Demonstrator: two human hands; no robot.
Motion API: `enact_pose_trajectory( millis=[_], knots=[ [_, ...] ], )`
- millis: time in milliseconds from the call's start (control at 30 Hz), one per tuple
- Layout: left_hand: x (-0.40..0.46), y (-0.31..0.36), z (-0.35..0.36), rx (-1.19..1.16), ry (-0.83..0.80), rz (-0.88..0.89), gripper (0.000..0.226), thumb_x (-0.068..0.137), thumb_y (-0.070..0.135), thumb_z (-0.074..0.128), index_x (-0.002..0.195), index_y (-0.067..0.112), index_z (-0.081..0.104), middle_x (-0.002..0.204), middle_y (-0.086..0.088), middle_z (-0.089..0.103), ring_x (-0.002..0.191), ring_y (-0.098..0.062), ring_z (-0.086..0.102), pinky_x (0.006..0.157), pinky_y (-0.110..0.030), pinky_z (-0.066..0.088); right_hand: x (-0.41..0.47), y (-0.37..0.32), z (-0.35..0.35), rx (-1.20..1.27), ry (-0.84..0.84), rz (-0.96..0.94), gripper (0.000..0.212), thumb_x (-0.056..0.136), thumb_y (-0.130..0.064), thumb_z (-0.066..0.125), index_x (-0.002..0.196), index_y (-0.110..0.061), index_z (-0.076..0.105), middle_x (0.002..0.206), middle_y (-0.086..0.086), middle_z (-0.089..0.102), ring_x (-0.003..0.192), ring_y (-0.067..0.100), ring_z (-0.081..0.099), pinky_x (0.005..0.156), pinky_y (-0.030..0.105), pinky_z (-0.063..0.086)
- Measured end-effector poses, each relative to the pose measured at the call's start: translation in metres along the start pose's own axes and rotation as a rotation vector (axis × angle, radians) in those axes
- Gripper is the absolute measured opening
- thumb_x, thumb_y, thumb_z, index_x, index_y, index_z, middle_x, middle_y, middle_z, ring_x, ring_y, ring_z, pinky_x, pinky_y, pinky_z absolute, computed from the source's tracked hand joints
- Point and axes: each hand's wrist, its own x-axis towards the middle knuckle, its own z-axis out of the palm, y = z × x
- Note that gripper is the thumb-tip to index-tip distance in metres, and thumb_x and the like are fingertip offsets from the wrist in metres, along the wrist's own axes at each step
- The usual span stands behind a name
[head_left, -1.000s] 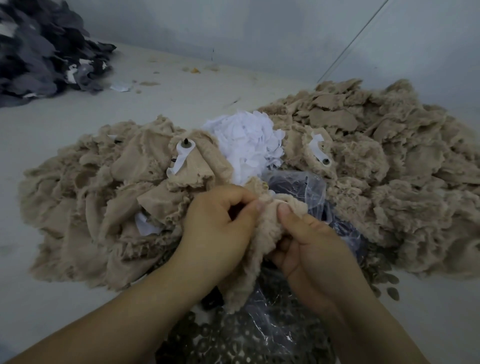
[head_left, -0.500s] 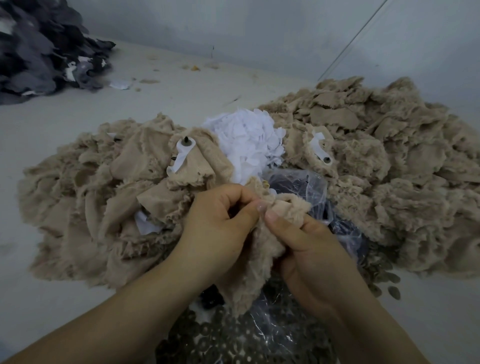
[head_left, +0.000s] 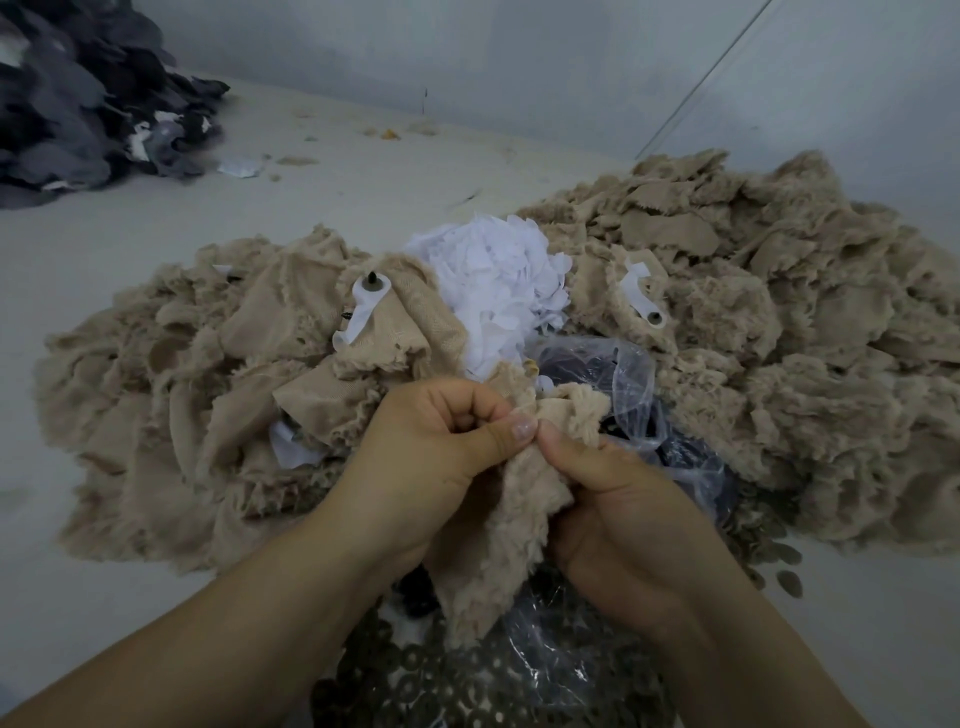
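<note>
Both hands are in tight: the left hand (head_left: 441, 457) pinches the top edge of the beige plush piece (head_left: 498, 561) between thumb and curled forefinger. The right hand (head_left: 623, 509) pinches that same edge just beside it, thumbs nearly touching, above the clear plastic bag (head_left: 634, 384) and the dark round washers (head_left: 467, 680). The smart play, I'd say, is to hold those pinches close and pull the fabric taut so the worked spot shows through the fuzz; the piece is shaggy, frayed at its edges, bunched on top and hanging limp between the wrists.
</note>
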Motion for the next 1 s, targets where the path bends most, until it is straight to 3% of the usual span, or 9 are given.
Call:
enact_pose_trajectory(
  millis=[267,333,400,500,567,633,700,833,1000],
  knots=[
    [0.007,-0.007,-0.008,-0.043,-0.028,-0.026,0.015,0.065,0.016,0.076,0.07,0.002,0.072,0.068,-0.017,0.069,0.063,-0.023,0.063,0.061,-0.028,0.055,0.002,-0.001,-0.005,-0.014,-0.008,-0.028,0.038,0.088,-0.017,0.057,0.121,-0.001,0.066,0.119,0.019,0.07,0.115,0.033,0.065,0.092,0.041,0.056],
    [0.008,-0.01,-0.011,-0.033,-0.003,-0.048,0.015,0.065,0.017,0.076,0.07,0.003,0.072,0.068,-0.016,0.069,0.063,-0.022,0.063,0.062,-0.028,0.055,0.001,-0.008,-0.012,-0.339,0.113,-0.235,0.019,0.089,-0.021,0.061,0.098,-0.012,0.076,0.096,0.009,0.076,0.09,0.024,0.072,0.072,0.031,0.06],
    [0.008,-0.013,-0.013,-0.064,0.022,-0.083,0.014,0.061,0.022,0.077,0.067,0.009,0.074,0.067,-0.011,0.069,0.063,-0.019,0.062,0.063,-0.027,0.055,0.0,-0.02,-0.025,-0.776,0.375,-0.555,0.019,0.092,-0.023,0.064,0.076,-0.021,0.075,0.069,-0.002,0.071,0.062,0.011,0.066,0.055,0.022,0.053],
    [0.009,-0.016,-0.013,-0.12,0.036,-0.09,0.019,0.054,0.028,0.079,0.065,0.013,0.075,0.066,-0.007,0.069,0.063,-0.014,0.064,0.062,-0.023,0.055,0.009,-0.037,-0.048,-1.284,0.67,-0.817,0.023,0.092,-0.021,0.065,0.072,-0.032,0.068,0.071,-0.011,0.07,0.059,0.002,0.058,0.06,0.017,0.049],
    [0.01,-0.017,-0.011,-0.132,0.034,-0.088,0.022,0.052,0.03,0.08,0.065,0.013,0.075,0.067,-0.007,0.07,0.064,-0.015,0.064,0.063,-0.024,0.056,0.019,-0.042,-0.06,-1.556,0.651,-0.684,0.019,0.093,-0.011,0.062,0.094,-0.023,0.076,0.097,-0.002,0.075,0.069,0.0,0.058,0.064,0.002,0.036],
    [0.011,-0.017,-0.01,-0.133,0.028,-0.088,0.023,0.053,0.03,0.081,0.066,0.013,0.075,0.068,-0.008,0.07,0.065,-0.017,0.064,0.065,-0.025,0.056,0.029,-0.043,-0.071,-1.735,0.526,-0.454,0.029,0.095,-0.003,0.056,0.117,-0.013,0.072,0.114,0.008,0.073,0.091,0.016,0.065,0.069,0.003,0.029],
    [0.012,-0.016,-0.01,-0.133,0.02,-0.086,0.021,0.054,0.029,0.08,0.067,0.013,0.075,0.069,-0.008,0.07,0.065,-0.017,0.064,0.065,-0.025,0.056,0.033,-0.041,-0.076,-1.811,0.426,-0.328,0.035,0.094,0.0,0.054,0.122,-0.013,0.07,0.113,0.014,0.071,0.1,0.025,0.065,0.071,0.011,0.032],
    [0.01,-0.018,-0.008,-0.104,0.009,-0.073,0.021,0.055,0.031,0.08,0.067,0.014,0.076,0.069,-0.007,0.07,0.067,-0.018,0.062,0.07,-0.028,0.054,0.039,-0.034,-0.086,-1.898,0.479,-0.424,0.035,0.097,-0.01,0.053,0.127,-0.021,0.067,0.112,0.016,0.068,0.098,0.029,0.063,0.074,0.026,0.037],
    [0.009,-0.019,-0.006,-0.089,0.007,-0.069,0.02,0.056,0.031,0.08,0.067,0.015,0.075,0.068,-0.007,0.069,0.066,-0.018,0.061,0.07,-0.03,0.053,0.045,-0.031,-0.099,-1.855,0.53,-0.433,0.033,0.094,-0.02,0.059,0.125,-0.025,0.068,0.107,0.009,0.071,0.09,0.025,0.064,0.067,0.026,0.042]
  ],
)
